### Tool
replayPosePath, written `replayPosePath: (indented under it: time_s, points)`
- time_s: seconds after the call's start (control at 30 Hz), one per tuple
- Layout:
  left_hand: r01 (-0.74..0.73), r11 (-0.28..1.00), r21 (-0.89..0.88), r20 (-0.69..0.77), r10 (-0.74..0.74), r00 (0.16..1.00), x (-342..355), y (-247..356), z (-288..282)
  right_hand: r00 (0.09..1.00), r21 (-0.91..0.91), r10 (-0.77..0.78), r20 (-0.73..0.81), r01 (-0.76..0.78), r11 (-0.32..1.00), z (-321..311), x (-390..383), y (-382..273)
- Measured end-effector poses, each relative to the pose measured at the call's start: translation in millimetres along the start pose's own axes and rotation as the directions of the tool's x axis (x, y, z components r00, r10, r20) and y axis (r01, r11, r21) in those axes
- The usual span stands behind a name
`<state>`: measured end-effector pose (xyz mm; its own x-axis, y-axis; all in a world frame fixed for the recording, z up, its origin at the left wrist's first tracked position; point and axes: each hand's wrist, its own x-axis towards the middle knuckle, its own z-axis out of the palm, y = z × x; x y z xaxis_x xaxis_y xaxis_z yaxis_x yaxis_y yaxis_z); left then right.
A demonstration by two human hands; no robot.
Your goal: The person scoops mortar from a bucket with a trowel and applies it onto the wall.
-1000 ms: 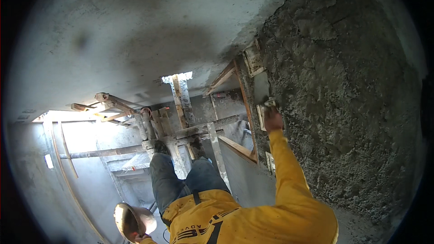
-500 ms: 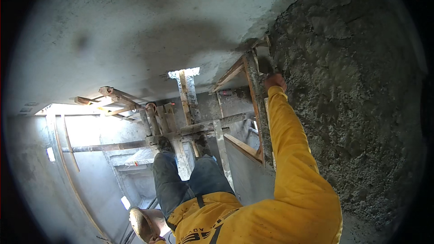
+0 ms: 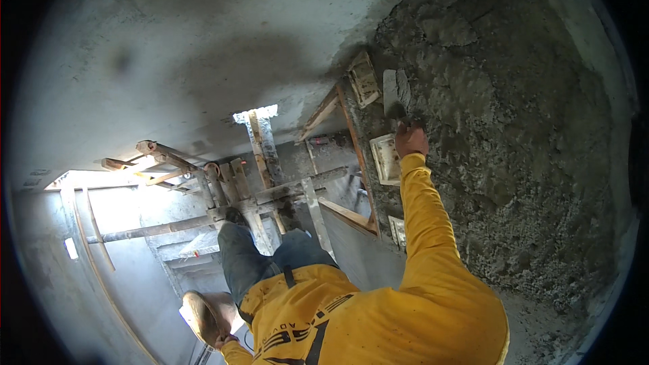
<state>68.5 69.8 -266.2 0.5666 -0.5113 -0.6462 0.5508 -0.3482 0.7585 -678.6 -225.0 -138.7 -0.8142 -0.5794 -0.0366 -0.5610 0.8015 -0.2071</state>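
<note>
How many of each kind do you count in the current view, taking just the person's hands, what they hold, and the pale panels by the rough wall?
Hands: 2, the left hand and the right hand
Trowel: 1, in the right hand
Container: 1, in the left hand
Panels: 3
Total: 7

Trowel (image 3: 396,109) by the wall (image 3: 514,135) on the right, bucket (image 3: 226,307) low on the left, legs (image 3: 247,257) between.

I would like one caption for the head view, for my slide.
Right hand holding a trowel at a rough grey wall, left hand holding a bowl-like container.
</note>
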Motion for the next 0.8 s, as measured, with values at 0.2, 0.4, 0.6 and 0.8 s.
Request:
replayPosePath:
  time_s: [0.2, 0.4, 0.6, 0.8]
  points:
    - [0.064, 0.997, 0.049, -0.050, -0.061, 0.997, -6, -24, 3, 0.995, -0.076, -0.057, -0.081, 0.051, 0.996, -56, -24, 19]
    - [0.147, 0.985, 0.089, -0.095, -0.138, 0.986, -15, -52, -5, 0.970, -0.008, -0.147, -0.195, 0.148, 0.989, -112, -43, 33]
    - [0.190, 0.977, 0.096, -0.119, -0.178, 0.977, -21, -70, -10, 0.948, -0.120, -0.160, -0.276, 0.131, 0.984, -161, -88, 32]
    - [0.208, 0.974, 0.085, -0.112, -0.198, 0.974, -26, -82, -3, 0.882, -0.404, -0.267, -0.388, 0.098, 0.910, -179, -123, 38]
